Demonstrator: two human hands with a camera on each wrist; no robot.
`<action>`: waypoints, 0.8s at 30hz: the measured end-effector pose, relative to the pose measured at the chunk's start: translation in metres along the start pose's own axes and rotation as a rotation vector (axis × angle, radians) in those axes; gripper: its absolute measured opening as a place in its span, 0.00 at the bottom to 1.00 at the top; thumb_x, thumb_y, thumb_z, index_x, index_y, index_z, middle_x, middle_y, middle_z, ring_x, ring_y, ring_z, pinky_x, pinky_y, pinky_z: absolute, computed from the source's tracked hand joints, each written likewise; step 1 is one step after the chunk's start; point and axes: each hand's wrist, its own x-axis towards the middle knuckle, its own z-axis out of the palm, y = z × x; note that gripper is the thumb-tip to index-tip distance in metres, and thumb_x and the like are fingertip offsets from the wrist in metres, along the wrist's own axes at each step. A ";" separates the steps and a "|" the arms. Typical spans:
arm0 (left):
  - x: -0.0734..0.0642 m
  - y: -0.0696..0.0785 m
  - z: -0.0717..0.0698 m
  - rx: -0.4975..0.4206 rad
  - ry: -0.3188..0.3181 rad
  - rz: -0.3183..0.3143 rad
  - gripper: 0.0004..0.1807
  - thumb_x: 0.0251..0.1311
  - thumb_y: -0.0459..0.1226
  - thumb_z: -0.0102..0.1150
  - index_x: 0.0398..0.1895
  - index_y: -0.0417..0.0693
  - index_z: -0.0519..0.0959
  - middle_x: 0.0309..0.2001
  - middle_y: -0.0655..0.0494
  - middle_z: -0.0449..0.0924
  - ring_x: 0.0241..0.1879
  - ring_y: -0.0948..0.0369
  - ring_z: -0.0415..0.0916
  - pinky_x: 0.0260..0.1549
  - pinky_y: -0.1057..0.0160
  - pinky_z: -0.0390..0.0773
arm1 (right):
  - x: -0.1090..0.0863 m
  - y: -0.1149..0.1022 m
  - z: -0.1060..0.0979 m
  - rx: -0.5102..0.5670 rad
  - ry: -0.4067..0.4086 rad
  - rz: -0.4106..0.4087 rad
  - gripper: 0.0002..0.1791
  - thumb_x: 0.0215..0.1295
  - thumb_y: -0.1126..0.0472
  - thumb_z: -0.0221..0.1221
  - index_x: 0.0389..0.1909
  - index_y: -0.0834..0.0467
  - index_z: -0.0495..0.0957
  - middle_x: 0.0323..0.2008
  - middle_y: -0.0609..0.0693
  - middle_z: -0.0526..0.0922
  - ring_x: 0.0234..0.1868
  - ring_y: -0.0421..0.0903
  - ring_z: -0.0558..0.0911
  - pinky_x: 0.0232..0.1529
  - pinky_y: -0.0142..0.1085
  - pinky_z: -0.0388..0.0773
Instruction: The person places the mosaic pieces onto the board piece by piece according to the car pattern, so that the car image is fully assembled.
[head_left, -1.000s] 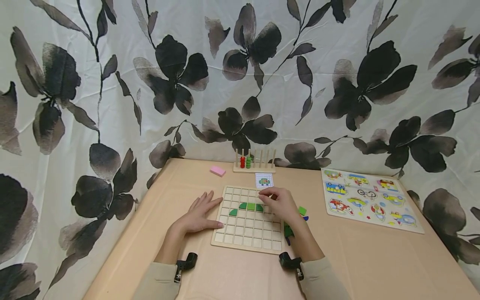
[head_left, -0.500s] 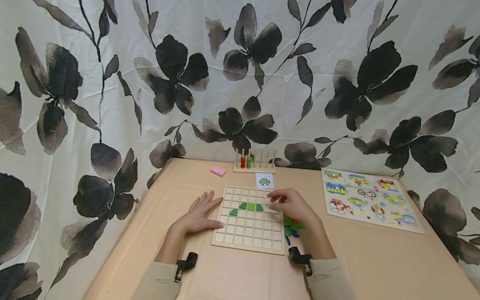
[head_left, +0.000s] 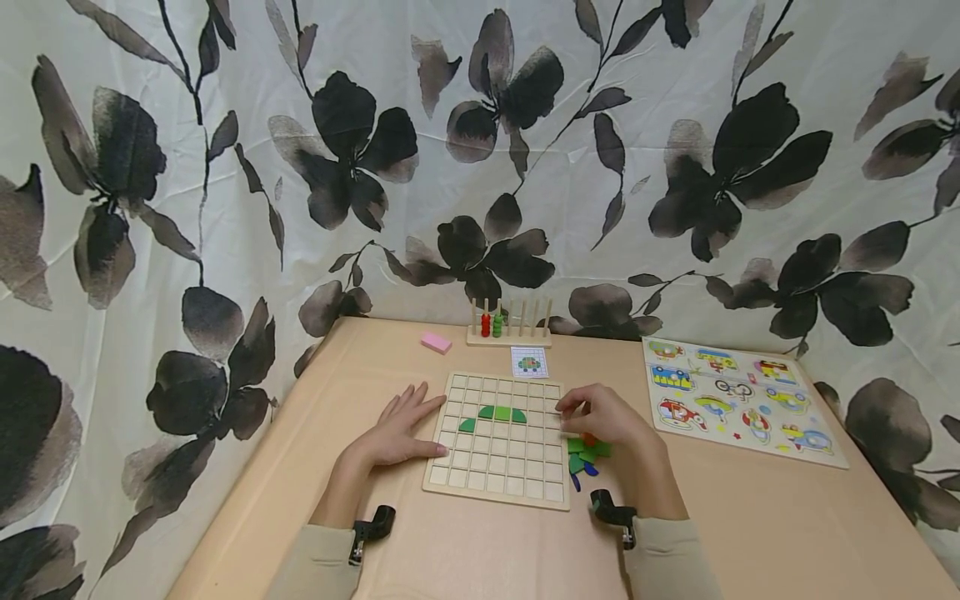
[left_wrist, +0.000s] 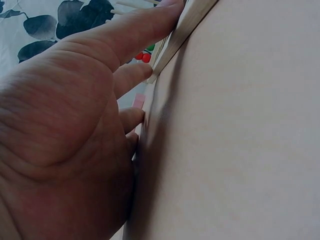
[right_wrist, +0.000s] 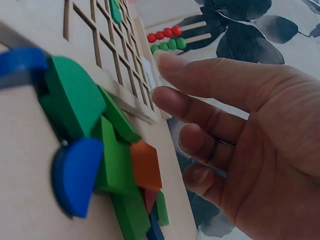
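My left hand lies with fingers spread at the left edge of a wooden grid board, its thumb and index finger touching the rim. Green pieces sit in cells in the board's upper half, curved ones beside square ones. My right hand hovers by the board's right edge, fingers loosely bent. In the right wrist view its thumb and index finger are apart, with nothing between them. Below that hand lies a pile of loose blocks: green ones, a blue half-round and an orange one.
Behind the board lies a small picture card with a gridded turtle-like figure. A peg rack with red and green beads stands at the back, a pink block to its left. A vehicle picture board lies at right.
My right hand has moved right, off the grid board toward the loose blocks, uncovering the board's upper right cells. My left hand and the green pieces have stayed put.
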 end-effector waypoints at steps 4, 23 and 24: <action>0.001 -0.001 0.001 0.009 -0.002 -0.003 0.53 0.56 0.60 0.73 0.82 0.56 0.62 0.85 0.39 0.39 0.84 0.39 0.29 0.80 0.37 0.32 | -0.003 0.006 -0.004 -0.003 0.011 0.034 0.12 0.64 0.65 0.71 0.48 0.59 0.87 0.36 0.49 0.84 0.37 0.48 0.76 0.31 0.32 0.77; 0.000 0.000 0.001 0.009 0.011 0.015 0.52 0.56 0.58 0.73 0.81 0.53 0.62 0.84 0.35 0.40 0.83 0.36 0.31 0.79 0.34 0.32 | -0.010 0.013 -0.011 0.033 -0.217 -0.005 0.11 0.57 0.69 0.74 0.41 0.61 0.87 0.34 0.54 0.85 0.36 0.46 0.77 0.36 0.33 0.77; 0.000 0.000 0.001 0.010 0.011 0.016 0.52 0.56 0.58 0.73 0.81 0.53 0.62 0.84 0.35 0.41 0.83 0.36 0.32 0.79 0.34 0.32 | -0.010 0.012 -0.010 0.027 -0.223 -0.013 0.11 0.57 0.69 0.74 0.41 0.61 0.87 0.35 0.55 0.85 0.36 0.47 0.77 0.36 0.33 0.78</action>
